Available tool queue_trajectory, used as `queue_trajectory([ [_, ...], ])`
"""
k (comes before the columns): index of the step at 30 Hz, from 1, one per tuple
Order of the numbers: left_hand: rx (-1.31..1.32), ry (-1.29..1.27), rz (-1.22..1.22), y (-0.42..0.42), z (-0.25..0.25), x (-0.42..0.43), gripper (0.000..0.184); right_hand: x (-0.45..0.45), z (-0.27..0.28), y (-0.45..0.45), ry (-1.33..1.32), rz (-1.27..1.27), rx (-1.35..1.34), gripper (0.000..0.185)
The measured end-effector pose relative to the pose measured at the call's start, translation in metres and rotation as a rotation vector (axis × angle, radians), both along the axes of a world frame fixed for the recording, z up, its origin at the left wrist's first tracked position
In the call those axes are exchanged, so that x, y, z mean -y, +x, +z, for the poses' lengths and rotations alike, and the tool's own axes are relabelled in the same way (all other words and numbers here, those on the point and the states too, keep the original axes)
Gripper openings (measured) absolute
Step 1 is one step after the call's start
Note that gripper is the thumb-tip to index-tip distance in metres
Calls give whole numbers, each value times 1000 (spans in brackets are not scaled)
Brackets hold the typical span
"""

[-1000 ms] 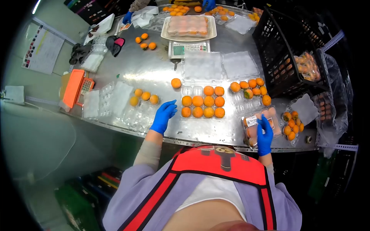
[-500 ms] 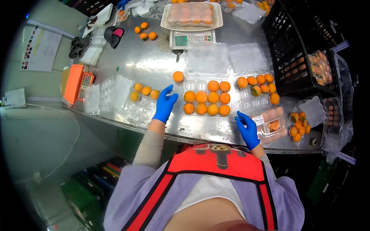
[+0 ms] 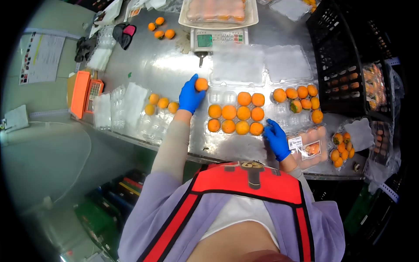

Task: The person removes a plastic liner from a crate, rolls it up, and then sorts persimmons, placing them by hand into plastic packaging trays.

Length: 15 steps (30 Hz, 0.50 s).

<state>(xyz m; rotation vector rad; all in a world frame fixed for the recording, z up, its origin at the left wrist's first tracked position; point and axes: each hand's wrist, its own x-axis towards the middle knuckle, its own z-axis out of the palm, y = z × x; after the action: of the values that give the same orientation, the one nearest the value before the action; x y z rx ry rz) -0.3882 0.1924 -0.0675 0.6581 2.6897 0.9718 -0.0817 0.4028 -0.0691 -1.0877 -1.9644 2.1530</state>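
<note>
My left hand (image 3: 192, 95), in a blue glove, has its fingers around a single persimmon (image 3: 201, 84) on the metal table, just left of a clear plastic tray (image 3: 221, 97). That tray holds several orange persimmons (image 3: 229, 112); two cells at its back left show bare plastic. Its clear lid (image 3: 238, 65) lies folded back behind it. Beside the tray's front right corner is my right hand (image 3: 278, 140), also gloved in blue, fingers slightly apart and holding nothing visible. Whether its fingertips touch the tray, I cannot tell.
A second tray of persimmons (image 3: 291, 118) stands to the right, behind a closed labelled pack (image 3: 309, 148). A black crate (image 3: 345, 83) borders the right side. At the back, a scale (image 3: 219, 38) carries a filled pack. Left are a partly filled tray (image 3: 152, 126) and an orange-cased calculator (image 3: 80, 95).
My left hand has moved forward and right onto the lone persimmon and closed around it. My right hand stays near the tray's corner, its fingers slightly shifted. The view has tilted a little.
</note>
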Motion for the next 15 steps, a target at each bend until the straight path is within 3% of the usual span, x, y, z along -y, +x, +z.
queue_trajectory([
  [3,84,12,49,1,6,2,66,-1,6,0,48,-4,-61,47],
  [5,179,353,16,8,11,8,64,-4,19,-1,106,18,-56,47],
  [6,181,348,20,16,23,7,64,-5,27,-2,170,32,-58,48],
  [8,560,782,66,38,55,-3,64,-10,37,-4,177,67,-33,50],
  [9,562,782,67,45,65,-6,64,-10,43,-6,164,71,-56,51],
  [11,984,1122,56,59,79,-9,76,-12,55,-11,153,80,-78,51],
  [15,1204,1242,-123,81,105,-24,87,-12,75,-29,129,121,-185,52],
])
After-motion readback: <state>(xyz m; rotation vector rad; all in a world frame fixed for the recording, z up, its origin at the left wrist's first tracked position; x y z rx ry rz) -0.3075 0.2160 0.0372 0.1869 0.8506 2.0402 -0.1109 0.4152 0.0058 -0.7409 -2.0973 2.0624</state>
